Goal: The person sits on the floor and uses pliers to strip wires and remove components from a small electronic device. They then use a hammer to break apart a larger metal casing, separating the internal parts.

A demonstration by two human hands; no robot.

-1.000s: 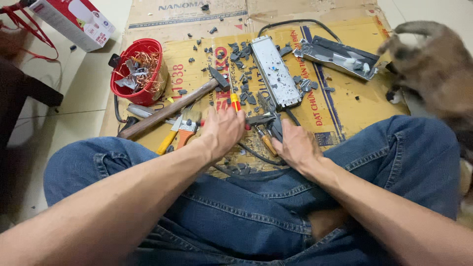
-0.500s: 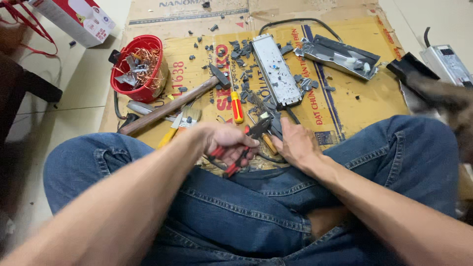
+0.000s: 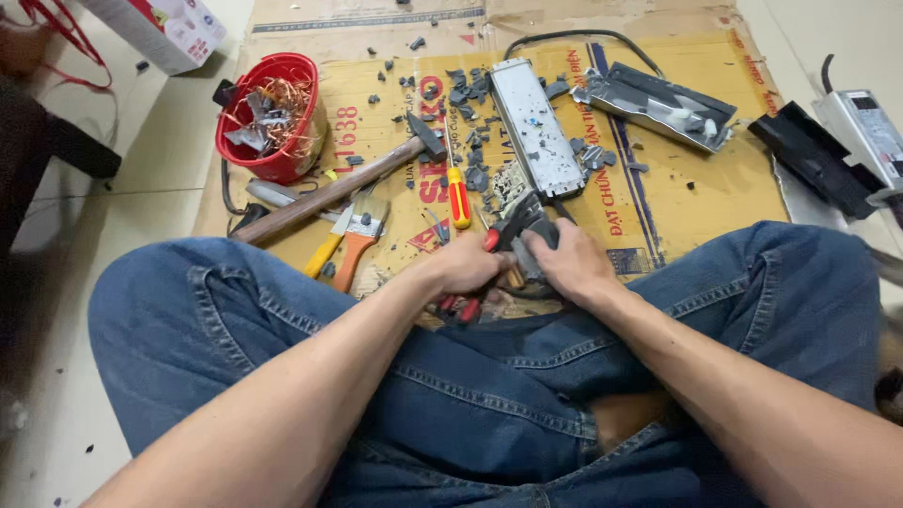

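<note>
I sit cross-legged in blue jeans on a cardboard sheet (image 3: 715, 188). My left hand (image 3: 466, 268) is closed around red-handled pliers (image 3: 491, 240), whose dark jaws point toward a small dark grey part (image 3: 529, 246). My right hand (image 3: 572, 266) grips that part just in front of my knees. Both hands meet over the cardboard's near edge, and the part is mostly hidden by my fingers.
A hammer (image 3: 339, 188), a screwdriver (image 3: 457, 196) and a paintbrush (image 3: 356, 235) lie left of my hands. A red bucket (image 3: 273, 118) holds copper wire and scrap. A grey metal casing (image 3: 536, 127), an opened casing (image 3: 663, 103), dark fragments and black and silver boxes (image 3: 847, 141) lie beyond.
My left hand picked the red-handled pliers off the cardboard and brought them to the part in my right hand. A grey animal at the right has left the view.
</note>
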